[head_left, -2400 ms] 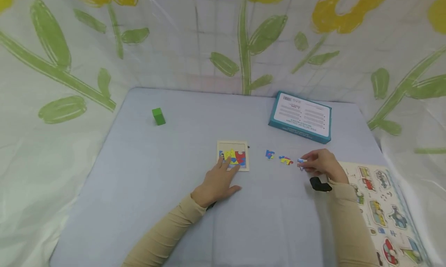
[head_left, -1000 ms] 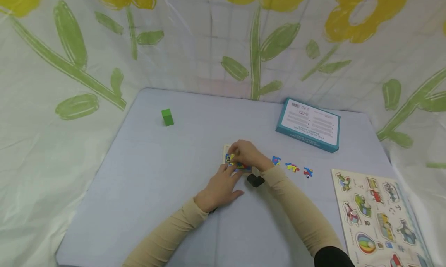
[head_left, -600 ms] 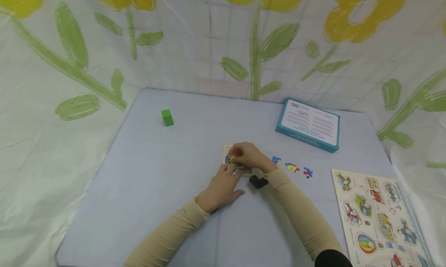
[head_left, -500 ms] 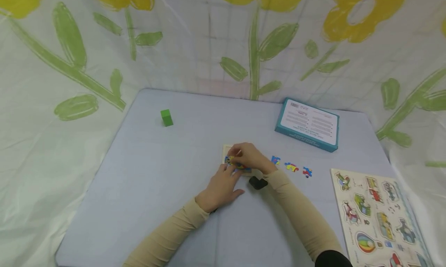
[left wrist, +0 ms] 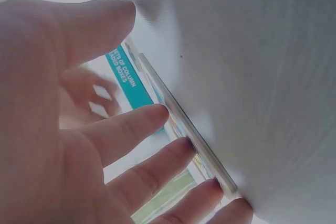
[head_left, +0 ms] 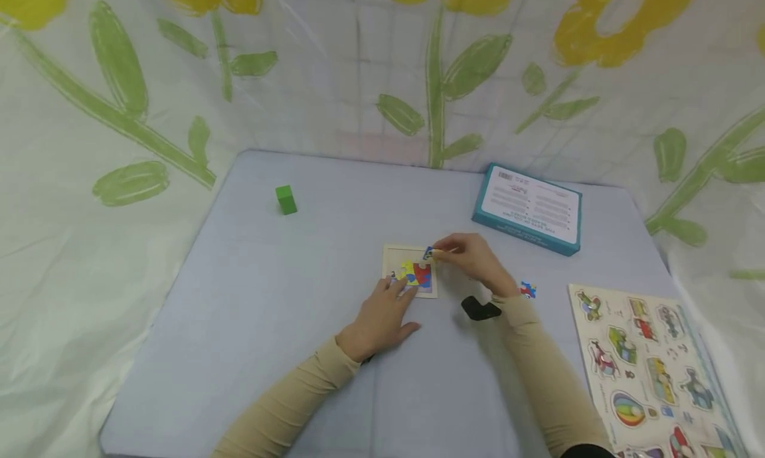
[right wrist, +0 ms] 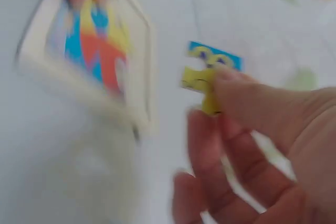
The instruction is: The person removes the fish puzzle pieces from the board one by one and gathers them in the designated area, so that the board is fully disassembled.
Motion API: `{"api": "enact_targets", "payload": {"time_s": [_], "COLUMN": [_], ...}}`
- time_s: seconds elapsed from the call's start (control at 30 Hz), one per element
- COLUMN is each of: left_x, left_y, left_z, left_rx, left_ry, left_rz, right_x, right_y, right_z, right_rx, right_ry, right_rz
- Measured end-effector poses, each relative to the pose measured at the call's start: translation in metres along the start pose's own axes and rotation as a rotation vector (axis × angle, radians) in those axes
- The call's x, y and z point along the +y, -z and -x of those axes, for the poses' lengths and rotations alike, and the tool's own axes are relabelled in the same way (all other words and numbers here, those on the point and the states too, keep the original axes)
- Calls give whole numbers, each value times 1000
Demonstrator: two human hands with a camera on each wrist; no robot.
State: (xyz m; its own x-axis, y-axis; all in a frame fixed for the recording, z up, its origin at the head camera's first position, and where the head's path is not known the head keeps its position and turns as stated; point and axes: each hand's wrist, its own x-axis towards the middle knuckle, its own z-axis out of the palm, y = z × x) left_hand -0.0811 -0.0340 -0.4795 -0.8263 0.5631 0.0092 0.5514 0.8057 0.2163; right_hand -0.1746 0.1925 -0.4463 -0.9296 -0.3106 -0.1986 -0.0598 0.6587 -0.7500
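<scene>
A wooden puzzle tray [head_left: 387, 253] lies mid-table, with red, yellow and blue pieces in its lower part. My left hand [head_left: 378, 318] rests with outstretched fingers on the tray's lower left; the left wrist view shows its fingertips along the tray's edge. Between thumb and fingers, my right hand [head_left: 475, 259] pinches a blue-and-yellow jigsaw piece [right wrist: 199, 80] with cartoon eyes, held up by the tray's upper right corner. A loose jigsaw piece [head_left: 528, 289] lies on the table past the right wrist. The right hand and forearm cover the spot where other loose pieces lay.
A teal box [head_left: 528, 209] sits at the back right. A wooden picture board [head_left: 648, 352] with vehicle shapes lies at the right edge. Far to the left stands a green block [head_left: 287, 200]. A flowered curtain hangs behind the table.
From the loose pieces, my right hand went over the tray; since then it has moved right and off it, holding the eyed piece. The left hand has stayed on the tray.
</scene>
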Motion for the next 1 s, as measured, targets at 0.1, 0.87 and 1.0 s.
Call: {"api": "enact_targets", "payload": {"time_s": [0.1, 0.87, 1.0], "left_x": [0, 3, 4], "left_y": [0, -2, -3], "left_z": [0, 3, 5], "left_rx": [-14, 9, 7], "left_ry": [8, -21, -12], "left_rz": [-20, -109, -107], "right_x": [18, 28, 13], "right_y": [21, 9, 3], "right_z": [23, 57, 48], "right_rx": [-14, 58, 79], "right_ry": [-102, -264, -214], "right_rz": [2, 295, 354]}}
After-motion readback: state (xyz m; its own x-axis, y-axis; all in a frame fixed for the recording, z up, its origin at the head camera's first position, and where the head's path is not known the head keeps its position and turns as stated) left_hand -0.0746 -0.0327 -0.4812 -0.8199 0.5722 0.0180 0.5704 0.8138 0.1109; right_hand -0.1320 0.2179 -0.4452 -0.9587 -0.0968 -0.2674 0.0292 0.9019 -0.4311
